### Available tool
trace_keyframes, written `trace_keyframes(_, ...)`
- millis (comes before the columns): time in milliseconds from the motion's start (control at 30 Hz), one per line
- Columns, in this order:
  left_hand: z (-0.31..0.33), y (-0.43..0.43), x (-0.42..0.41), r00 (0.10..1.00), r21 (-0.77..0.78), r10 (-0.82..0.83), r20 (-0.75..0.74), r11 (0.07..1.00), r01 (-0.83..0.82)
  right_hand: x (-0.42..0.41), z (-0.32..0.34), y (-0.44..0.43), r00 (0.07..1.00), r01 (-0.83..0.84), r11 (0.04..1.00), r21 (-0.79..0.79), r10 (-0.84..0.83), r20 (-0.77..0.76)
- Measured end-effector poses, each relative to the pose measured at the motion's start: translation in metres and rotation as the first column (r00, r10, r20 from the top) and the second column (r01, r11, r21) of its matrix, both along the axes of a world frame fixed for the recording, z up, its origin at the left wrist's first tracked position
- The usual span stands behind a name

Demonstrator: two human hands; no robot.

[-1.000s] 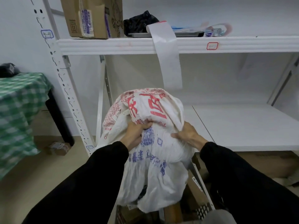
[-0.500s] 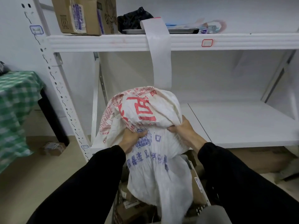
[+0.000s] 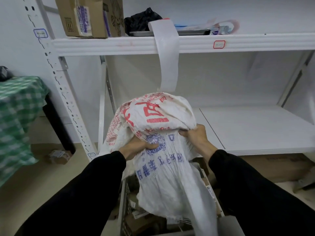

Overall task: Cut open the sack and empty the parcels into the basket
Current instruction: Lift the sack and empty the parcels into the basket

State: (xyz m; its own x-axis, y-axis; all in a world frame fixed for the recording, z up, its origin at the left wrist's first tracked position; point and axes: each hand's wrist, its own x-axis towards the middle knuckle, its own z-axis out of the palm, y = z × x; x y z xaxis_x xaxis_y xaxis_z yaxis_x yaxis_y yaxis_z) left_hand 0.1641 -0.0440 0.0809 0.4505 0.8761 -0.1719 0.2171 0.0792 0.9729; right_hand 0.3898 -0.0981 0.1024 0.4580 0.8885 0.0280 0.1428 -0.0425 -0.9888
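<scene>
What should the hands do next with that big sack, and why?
Probably squeeze the bulge downward: the left hand and right hand grip the sack under a full-looking top, while its lower end hangs into the basket.

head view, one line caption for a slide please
Left hand and right hand grip the printed sack over the basket, its loose end hanging among parcels.

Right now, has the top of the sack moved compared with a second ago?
Yes, slightly right: the sack now bulges more centrally under the paper strip, which earlier hung over its right side.
</scene>
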Motion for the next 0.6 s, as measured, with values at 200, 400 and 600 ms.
trace_keyframes(200, -0.008, -0.005, 0.019, 0.967, 0.072, 0.236, 0.093, 0.967, -0.243, 0.000, -0.011, 0.000, 0.960, -0.253, 0.967, 0.011, 0.249, 0.125)
trace_keyframes(400, 0.003, 0.001, 0.043, 0.955, 0.154, 0.176, 0.241, 0.964, -0.216, 0.002, -0.017, 0.007, 0.836, -0.205, 0.911, -0.359, 0.354, 0.419)
trace_keyframes(600, 0.004, 0.003, 0.013, 0.999, 0.262, -0.044, -0.013, 0.964, 0.046, -0.003, -0.020, 0.005, 0.987, 0.078, 0.977, -0.199, -0.048, 0.151)
